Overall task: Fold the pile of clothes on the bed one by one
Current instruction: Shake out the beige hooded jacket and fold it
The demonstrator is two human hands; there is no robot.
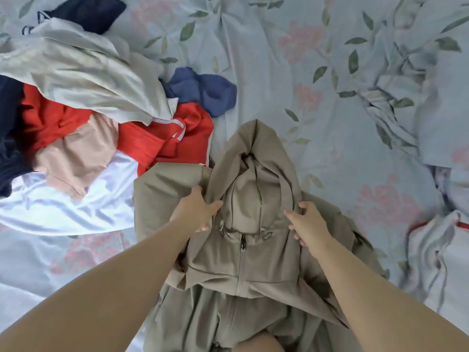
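1. Bed (317, 59): dressed in a pale floral sheet, rumpled at the right, and carried everything in view.
2. Pile of clothes (76, 110): heaped on the bed's left part, with cream, red, peach, white, navy and blue pieces tangled together. Lay just beside the jacket's left shoulder. None of it folded, by the look.
3. Khaki hooded jacket (253, 262): lay front up on the bed close to the person, zipped shut and apart from the heap as the piece in hand. Lower half bunched in soft folds toward the near edge; sleeves not clearly laid out.
4. Hood (256, 153): pointed away from the person, its peak up and its opening slumped and creased. Likely the step in hand: squaring the shoulders and flattening the hood. Best done by drawing both shoulder seams outward evenly and keeping the zip line straight. Called also for smoothing the bunched hem before any fold, since thin fabric like this probably slides and creases easily.
5. Left hand (195, 209): pinched the cloth at the hood's left base, thumb on top and fingers curled beneath.
6. Right hand (307, 222): gripped the hood's right base, fingers curled into the fabric. Set apart from the other hand, with the collar between them.
7. Zip pull (243, 243): hung dark at the collar, midway between the hands.
8. Cord toggles (267, 235): sat either side of the collar, small and loose.
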